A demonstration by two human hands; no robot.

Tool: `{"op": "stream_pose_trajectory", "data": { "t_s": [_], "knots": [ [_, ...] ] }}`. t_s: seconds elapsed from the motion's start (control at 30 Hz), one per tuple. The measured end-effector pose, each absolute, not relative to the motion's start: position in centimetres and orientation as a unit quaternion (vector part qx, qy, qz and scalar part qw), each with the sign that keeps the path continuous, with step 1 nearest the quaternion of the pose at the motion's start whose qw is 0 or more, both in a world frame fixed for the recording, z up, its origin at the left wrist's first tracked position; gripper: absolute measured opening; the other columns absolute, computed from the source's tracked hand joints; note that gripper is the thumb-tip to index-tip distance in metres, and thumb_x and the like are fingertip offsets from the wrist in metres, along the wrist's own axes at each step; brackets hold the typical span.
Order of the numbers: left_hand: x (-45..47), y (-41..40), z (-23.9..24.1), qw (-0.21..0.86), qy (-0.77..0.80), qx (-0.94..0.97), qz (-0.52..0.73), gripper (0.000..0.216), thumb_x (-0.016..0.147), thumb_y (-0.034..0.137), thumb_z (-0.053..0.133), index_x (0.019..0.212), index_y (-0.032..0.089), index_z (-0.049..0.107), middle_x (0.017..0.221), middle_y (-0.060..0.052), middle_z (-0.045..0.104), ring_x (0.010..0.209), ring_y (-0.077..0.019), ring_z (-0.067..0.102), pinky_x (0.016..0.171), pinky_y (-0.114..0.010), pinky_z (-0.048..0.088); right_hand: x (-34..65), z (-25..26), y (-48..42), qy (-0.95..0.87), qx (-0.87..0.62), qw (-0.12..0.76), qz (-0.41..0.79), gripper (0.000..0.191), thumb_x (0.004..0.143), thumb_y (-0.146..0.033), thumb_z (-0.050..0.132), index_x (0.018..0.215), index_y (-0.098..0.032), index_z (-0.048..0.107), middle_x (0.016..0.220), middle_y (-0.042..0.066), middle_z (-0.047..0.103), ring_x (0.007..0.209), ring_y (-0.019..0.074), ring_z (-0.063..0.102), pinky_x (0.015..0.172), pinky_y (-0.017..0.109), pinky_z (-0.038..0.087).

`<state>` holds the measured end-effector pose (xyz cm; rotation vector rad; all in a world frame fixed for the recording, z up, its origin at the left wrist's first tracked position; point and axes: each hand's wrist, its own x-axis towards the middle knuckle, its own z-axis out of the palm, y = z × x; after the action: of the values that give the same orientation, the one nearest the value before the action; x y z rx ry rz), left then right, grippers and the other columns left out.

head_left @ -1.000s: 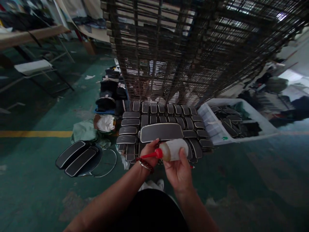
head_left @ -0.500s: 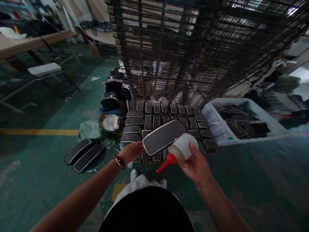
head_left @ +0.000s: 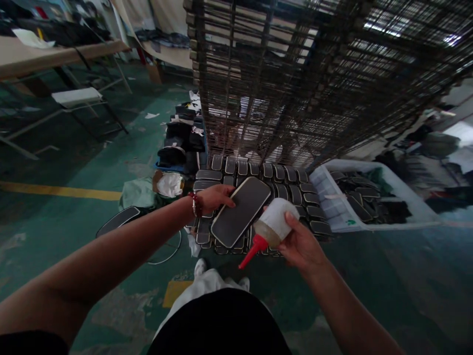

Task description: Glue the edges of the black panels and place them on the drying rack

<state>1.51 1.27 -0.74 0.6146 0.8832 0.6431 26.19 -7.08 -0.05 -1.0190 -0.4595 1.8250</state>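
over the floor pads (head_left: 291, 187), centre frame: left grip (head_left: 216, 196) pinching one black pad (head_left: 240, 212) by its upper left edge; pad tilted, pale rim showing; right grip (head_left: 301, 244) wrapped tight round a bottle (head_left: 277, 222); red nozzle (head_left: 248, 253) points down-left, near the pad's lower end, contact unclear; white bin (head_left: 325, 195) at right; wire rack (head_left: 295, 74) behind.
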Motion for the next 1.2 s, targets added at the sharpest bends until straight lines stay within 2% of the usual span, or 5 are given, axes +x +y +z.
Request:
{"op": "stream_pose_trajectory", "data": {
  "t_s": [0.13, 0.37, 0.57, 0.83, 1.2],
  "knots": [
    [0.3, 0.6, -0.5, 0.823, 0.402, 0.263, 0.303, 0.055, 0.061, -0.018, 0.058, 0.099, 0.017, 0.073, 0.083, -0.012, 0.077, 0.065, -0.0272, 0.073, 0.058, -0.036, 0.059, 29.1, 2.5, -6.6, -0.259, -0.418, 0.579, 0.65, 0.052, 0.077, -0.05, 0.08, 0.118, -0.021, 0.063, 0.116, 0.014, 0.073, 0.097, 0.0272, 0.073, 0.051, 0.026, 0.056],
    [-0.1, -0.7, 1.3, 0.854, 0.441, 0.116, 0.25, 0.063, 0.068, -0.017, 0.046, 0.112, 0.022, 0.069, 0.083, -0.01, 0.075, 0.072, -0.03, 0.075, 0.056, -0.038, 0.061, 31.4, 6.8, -5.1, -0.407, -0.403, 0.695, 0.435, 0.044, 0.076, -0.049, 0.081, 0.109, -0.024, 0.067, 0.097, 0.006, 0.075, 0.078, 0.0224, 0.072, 0.039, 0.02, 0.047],
    [-0.1, -1.1, 1.3, 0.838, 0.454, 0.175, 0.247, 0.059, 0.07, -0.011, 0.051, 0.113, 0.023, 0.07, 0.082, -0.011, 0.074, 0.078, -0.0316, 0.074, 0.06, -0.042, 0.062, 31.4, 6.6, -4.9, -0.473, -0.385, 0.667, 0.429, 0.039, 0.081, -0.045, 0.076, 0.111, -0.023, 0.067, 0.102, 0.008, 0.074, 0.083, 0.0233, 0.071, 0.039, 0.021, 0.047],
    [-1.2, -0.4, 0.1, 0.807, 0.322, 0.463, 0.176, 0.042, 0.067, 0.005, 0.074, 0.107, 0.016, 0.071, 0.101, -0.009, 0.076, 0.089, -0.0233, 0.073, 0.079, -0.032, 0.059, 31.3, 5.7, -5.2, -0.465, -0.377, 0.665, 0.447, 0.044, 0.077, -0.041, 0.081, 0.116, -0.027, 0.064, 0.097, 0.005, 0.075, 0.075, 0.0229, 0.071, 0.036, 0.022, 0.047],
    [-1.1, -0.8, 0.0, 0.802, 0.323, 0.463, 0.194, 0.039, 0.069, 0.011, 0.075, 0.107, 0.019, 0.072, 0.099, -0.007, 0.077, 0.085, -0.0211, 0.072, 0.079, -0.032, 0.057, 30.7, 4.5, -5.7, -0.407, -0.387, 0.706, 0.431, 0.031, 0.079, -0.045, 0.079, 0.101, -0.025, 0.069, 0.098, 0.004, 0.074, 0.08, 0.021, 0.069, 0.042, 0.023, 0.047]
  ]
}}
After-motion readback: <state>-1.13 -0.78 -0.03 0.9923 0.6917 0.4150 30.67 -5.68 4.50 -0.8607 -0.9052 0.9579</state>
